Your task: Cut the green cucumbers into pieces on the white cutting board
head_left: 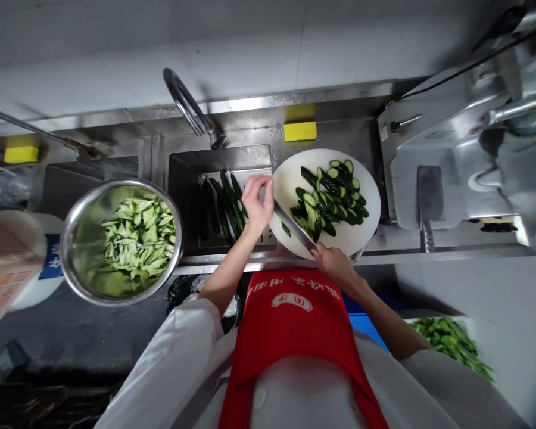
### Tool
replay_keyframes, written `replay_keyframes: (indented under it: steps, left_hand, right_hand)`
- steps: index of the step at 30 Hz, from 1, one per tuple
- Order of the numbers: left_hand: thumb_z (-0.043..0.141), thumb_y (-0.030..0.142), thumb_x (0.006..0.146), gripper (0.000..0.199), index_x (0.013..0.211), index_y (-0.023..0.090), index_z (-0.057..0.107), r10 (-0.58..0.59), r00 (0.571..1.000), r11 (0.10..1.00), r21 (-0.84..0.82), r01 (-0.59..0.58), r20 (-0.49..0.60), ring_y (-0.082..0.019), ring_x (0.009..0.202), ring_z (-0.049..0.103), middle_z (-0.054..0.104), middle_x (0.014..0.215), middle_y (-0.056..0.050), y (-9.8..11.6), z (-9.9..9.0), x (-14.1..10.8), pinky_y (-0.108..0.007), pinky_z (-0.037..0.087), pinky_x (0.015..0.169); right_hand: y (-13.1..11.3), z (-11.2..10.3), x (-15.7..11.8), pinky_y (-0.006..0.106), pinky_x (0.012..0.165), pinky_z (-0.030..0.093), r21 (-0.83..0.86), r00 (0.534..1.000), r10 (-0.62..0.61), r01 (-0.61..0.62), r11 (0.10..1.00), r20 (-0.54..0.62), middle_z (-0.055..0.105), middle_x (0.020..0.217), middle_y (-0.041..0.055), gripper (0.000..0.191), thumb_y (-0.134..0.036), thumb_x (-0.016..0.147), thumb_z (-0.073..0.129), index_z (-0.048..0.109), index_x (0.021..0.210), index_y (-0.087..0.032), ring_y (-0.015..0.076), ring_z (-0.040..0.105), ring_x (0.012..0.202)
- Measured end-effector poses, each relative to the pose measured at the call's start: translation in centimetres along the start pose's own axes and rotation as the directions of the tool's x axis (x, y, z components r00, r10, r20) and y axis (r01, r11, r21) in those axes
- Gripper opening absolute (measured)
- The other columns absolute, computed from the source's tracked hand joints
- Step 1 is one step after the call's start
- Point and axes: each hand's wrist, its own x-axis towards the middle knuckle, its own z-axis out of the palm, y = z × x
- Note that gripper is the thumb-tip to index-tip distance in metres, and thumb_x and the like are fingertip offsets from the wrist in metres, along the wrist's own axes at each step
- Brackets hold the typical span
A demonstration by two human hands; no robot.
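In my right hand [333,263] is the handle of a kitchen knife [297,228]; its blade slants over the left part of a round white cutting board [286,173]. My left hand [258,199] is by the blade's far end, over the sink's right side, its fingers curled together. Whether it pinches anything there, I cannot make out. Cut cucumbers [335,193], in slanting slices and chunks, are heaped on the board, right of the blade. Several whole cucumbers [226,205] lie in the sink beneath and left of my left hand.
A steel bowl [78,262] of pale green cucumber pieces stands left of the sink [218,158]. The curved faucet [190,107] and a yellow sponge [300,131] are behind. Right of the board, a cleaver [430,193] lies on a tray. Leafy greens [451,342] sit low on the right.
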Motion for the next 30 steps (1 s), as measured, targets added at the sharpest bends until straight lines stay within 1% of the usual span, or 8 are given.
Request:
replay_keyframes:
  steps: [2,5,7,10,14,21,25,30]
  left_hand:
    - [0.051,0.032,0.095,0.022,0.101,0.016,0.065,0.066,0.961,0.998,-0.016,-0.064,0.269,-0.020,0.096,0.061,0.064,0.100,-0.009,-0.3,3.0,3.2,-0.034,0.051,0.089]
    - [0.060,0.030,0.088,0.018,0.093,0.015,0.068,0.103,0.719,0.990,0.000,-0.142,0.687,-0.021,0.087,0.062,0.065,0.095,-0.010,-2.0,8.5,4.7,-0.034,0.053,0.082]
    - [0.067,0.024,0.080,0.012,0.088,0.015,0.068,0.040,0.565,0.982,0.074,-0.176,0.824,-0.023,0.088,0.062,0.065,0.098,-0.010,-3.3,11.2,4.1,-0.038,0.053,0.084]
    - [0.074,0.019,0.070,0.017,0.085,0.015,0.066,-0.013,0.489,0.970,0.130,-0.207,0.872,-0.027,0.095,0.061,0.063,0.105,-0.011,-4.8,12.6,3.1,-0.045,0.051,0.088]
    - [0.079,0.021,0.066,0.024,0.079,0.016,0.060,-0.031,0.520,0.986,0.112,-0.125,0.853,-0.026,0.093,0.059,0.062,0.097,-0.008,-5.0,10.9,3.5,-0.048,0.048,0.092]
    - [0.076,0.024,0.070,0.029,0.093,0.017,0.059,-0.261,0.875,0.921,-0.167,0.352,0.407,-0.010,0.064,0.052,0.058,0.077,0.001,-4.4,2.3,5.2,-0.023,0.050,0.065]
    - [0.077,0.035,0.069,0.035,0.088,0.018,0.053,-0.517,0.822,0.740,-0.358,0.570,0.238,-0.009,0.063,0.056,0.056,0.078,0.002,-4.0,-1.4,0.3,-0.019,0.048,0.056]
    - [0.077,0.042,0.068,0.037,0.070,0.016,0.050,-0.685,0.719,0.688,-0.219,0.692,0.118,-0.006,0.055,0.049,0.052,0.064,0.005,-3.0,0.2,-8.9,-0.017,0.043,0.053]
  right_hand:
    - [-0.2,0.6,-0.2,0.027,0.073,0.039,-0.001,0.998,-0.050,0.050,0.999,0.031,0.070,0.091,0.0129,0.037,-0.036,0.104,0.023,0.050,0.118,-0.014,0.0225,0.067,0.087]
    - [-0.7,1.6,0.1,0.028,0.075,0.040,0.002,0.995,-0.078,0.078,0.997,0.057,0.070,0.095,0.0134,0.036,-0.034,0.104,0.023,0.049,0.120,-0.015,0.0222,0.067,0.090]
    - [-0.9,2.2,0.4,0.028,0.076,0.041,0.001,0.996,-0.073,0.073,0.997,0.050,0.070,0.096,0.0136,0.035,-0.033,0.104,0.023,0.049,0.120,-0.015,0.0225,0.067,0.092]
    - [-0.9,2.8,0.7,0.029,0.076,0.042,0.001,0.998,-0.058,0.058,0.998,0.024,0.070,0.098,0.0132,0.034,-0.032,0.103,0.025,0.049,0.121,-0.016,0.0235,0.068,0.093]
    - [-0.5,3.3,0.7,0.029,0.076,0.043,0.017,0.999,-0.042,0.042,0.999,0.013,0.070,0.096,0.0128,0.035,-0.034,0.103,0.026,0.049,0.122,-0.016,0.0233,0.068,0.093]
    - [1.0,3.4,0.6,0.029,0.077,0.042,0.078,0.996,0.084,-0.084,0.993,-0.003,0.069,0.095,0.0136,0.037,-0.036,0.103,0.024,0.049,0.121,-0.016,0.0231,0.068,0.092]
    - [0.8,3.4,0.8,0.029,0.077,0.042,0.109,0.984,0.180,-0.179,0.978,0.006,0.069,0.097,0.0139,0.037,-0.037,0.103,0.024,0.048,0.122,-0.015,0.0226,0.068,0.092]
    - [-0.7,3.4,1.1,0.029,0.075,0.042,0.087,0.985,0.169,-0.166,0.982,-0.028,0.070,0.095,0.0141,0.036,-0.034,0.103,0.025,0.050,0.119,-0.015,0.0237,0.069,0.090]
